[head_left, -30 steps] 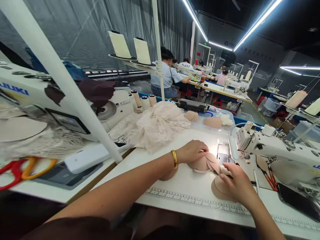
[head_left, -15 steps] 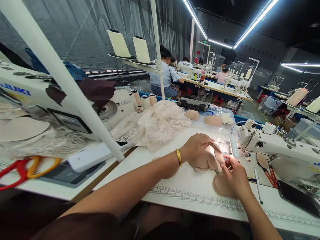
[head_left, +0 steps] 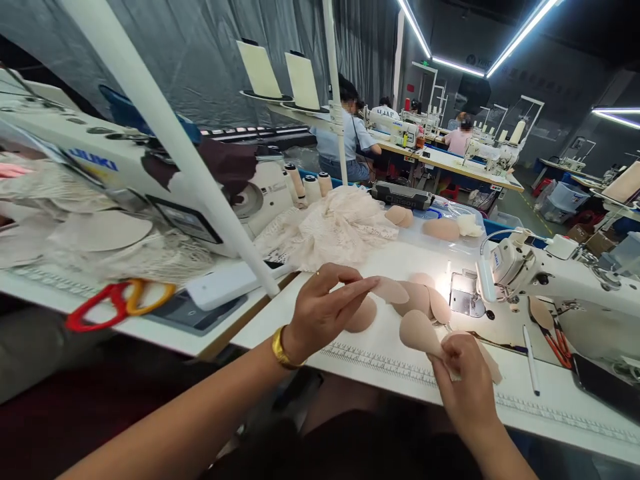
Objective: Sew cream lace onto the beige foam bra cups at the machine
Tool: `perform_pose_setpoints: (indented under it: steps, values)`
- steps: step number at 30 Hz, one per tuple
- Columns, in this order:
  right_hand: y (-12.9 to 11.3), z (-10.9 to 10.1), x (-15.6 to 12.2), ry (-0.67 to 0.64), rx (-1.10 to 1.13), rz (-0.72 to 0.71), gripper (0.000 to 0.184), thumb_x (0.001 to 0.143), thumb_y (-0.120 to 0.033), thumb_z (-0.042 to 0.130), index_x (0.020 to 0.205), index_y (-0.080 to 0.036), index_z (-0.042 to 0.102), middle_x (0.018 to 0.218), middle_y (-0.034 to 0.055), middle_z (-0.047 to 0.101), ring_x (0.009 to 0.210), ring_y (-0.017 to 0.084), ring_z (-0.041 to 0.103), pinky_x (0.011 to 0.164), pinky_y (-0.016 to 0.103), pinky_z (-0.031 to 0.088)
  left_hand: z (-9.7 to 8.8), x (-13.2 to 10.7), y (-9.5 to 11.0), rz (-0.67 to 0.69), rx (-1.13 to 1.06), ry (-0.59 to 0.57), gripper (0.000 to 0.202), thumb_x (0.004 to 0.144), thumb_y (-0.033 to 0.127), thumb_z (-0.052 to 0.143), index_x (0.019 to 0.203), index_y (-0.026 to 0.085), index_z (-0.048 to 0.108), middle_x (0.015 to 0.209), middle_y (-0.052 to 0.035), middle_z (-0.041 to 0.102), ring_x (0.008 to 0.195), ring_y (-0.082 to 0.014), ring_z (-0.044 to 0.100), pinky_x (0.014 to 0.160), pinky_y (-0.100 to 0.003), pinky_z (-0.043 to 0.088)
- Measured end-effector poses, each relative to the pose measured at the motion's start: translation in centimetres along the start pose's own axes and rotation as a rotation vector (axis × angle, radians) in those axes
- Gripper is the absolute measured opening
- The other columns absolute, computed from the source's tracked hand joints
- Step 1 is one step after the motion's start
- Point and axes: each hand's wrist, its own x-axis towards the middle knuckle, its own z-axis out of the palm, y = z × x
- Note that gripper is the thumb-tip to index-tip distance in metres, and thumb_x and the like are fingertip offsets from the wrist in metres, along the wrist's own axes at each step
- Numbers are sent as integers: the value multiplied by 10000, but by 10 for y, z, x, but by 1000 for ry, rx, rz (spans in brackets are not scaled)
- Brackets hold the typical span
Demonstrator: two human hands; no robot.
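Head view shows both hands at work above the desk (head_left: 275,328), just in front of the sewing machine (head_left: 565,273). The left hand (head_left: 333,303) seems to grasp a pale piece (head_left: 393,291) by its left end, the fingers stretched out flat, probably so that the rest hangs free of the pile (head_left: 413,300) beside it. The right hand (head_left: 463,363) pinches a beige pad (head_left: 418,329) at its narrow end, thumb against fingers; that grip leaves the rounded end uncovered, pointing toward the pile. More fabric (head_left: 489,360) lies under the right hand, and a single pad (head_left: 363,315) rests near the left. The pile sits close to the needle area, likely for short reaches, where the lamp (head_left: 485,279) lights it. A pen (head_left: 531,360) and snips (head_left: 564,345) lie right of the hands, within easy reach, while lace (head_left: 335,230) is heaped farther back.
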Motion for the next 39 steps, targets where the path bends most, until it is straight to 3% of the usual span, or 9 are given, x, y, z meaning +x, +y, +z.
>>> perform_pose_setpoints:
  steps: [4,9,13,17,22,25,28,35,39]
  values:
    - [-1,21,-2,-94,66,150,135,979,-306,639,1034,-263,524,889,13,595,743,195,582,669,338,544,-13,-10,3,-74,79,-3,320,983,123,651,1204,329,755,971,-28,686,853,-166,658,780,-320,593]
    - [3,14,-8,-162,153,294,306,922,-364,713,1171,-256,571,977,31,619,782,200,623,716,357,587,-22,-26,-5,-70,85,-70,248,1001,161,644,1164,311,757,959,-30,695,842,-167,650,774,-330,573]
    - [-3,7,-12,-231,242,402,286,957,-398,668,1193,-251,603,1041,57,665,838,209,666,763,366,596,-22,-36,-8,-58,33,-74,326,976,101,651,1193,322,754,976,-29,689,880,-172,655,803,-324,565]
    - [-8,19,-7,-359,481,488,346,960,-401,649,1273,-253,639,1125,80,683,818,182,659,705,318,589,-25,-37,-4,-129,-36,-43,307,973,92,645,1158,305,766,1004,-30,706,918,-173,665,832,-320,565]
    - [-23,46,21,-253,696,507,362,929,-436,705,1243,-256,717,1055,65,683,783,167,637,727,332,607,-40,-29,-4,-544,-177,-6,104,968,270,666,983,238,764,959,-40,712,897,-187,662,836,-341,556]
    - [-39,58,40,-69,704,446,288,941,-465,707,1130,-259,778,1058,61,658,864,189,653,772,352,608,-50,-26,-10,-932,-445,44,247,871,439,755,897,199,706,835,-14,665,767,-164,608,717,-297,515]
    - [-50,75,47,90,694,458,281,926,-485,734,1075,-252,784,1122,64,646,999,221,670,855,374,595,-57,-27,-16,-1131,-638,121,378,764,502,819,851,182,638,788,9,623,708,-135,561,661,-257,466]
    - [-50,134,13,0,976,819,419,740,-533,864,983,-231,704,785,-44,554,860,203,690,932,404,601,-64,-36,-20,-1094,-568,159,347,774,463,812,861,189,618,799,18,619,731,-135,565,692,-256,471]
    - [-68,143,6,-33,996,875,438,750,-514,844,1045,-233,685,870,-9,649,926,215,697,958,392,581,-60,-38,-18,-727,-172,86,125,936,312,673,898,201,628,846,1,642,783,-152,605,747,-286,503]
